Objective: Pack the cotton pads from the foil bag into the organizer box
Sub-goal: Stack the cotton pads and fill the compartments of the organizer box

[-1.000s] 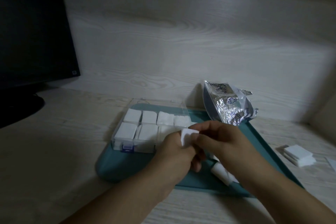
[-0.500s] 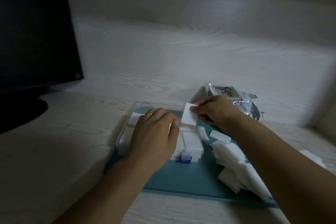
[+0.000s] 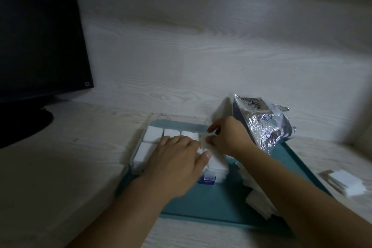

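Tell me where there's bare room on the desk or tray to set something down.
Free: the desk between the monitor stand and the organizer box; the tray floor nearest you, below the blue latch. Crowded: the tray's right side with loose cotton pads, the foil bag at its far corner, and a pad stack beyond its right edge.

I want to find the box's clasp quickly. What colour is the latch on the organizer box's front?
Blue, translucent: the latch sits at the near edge, seen in the head view.
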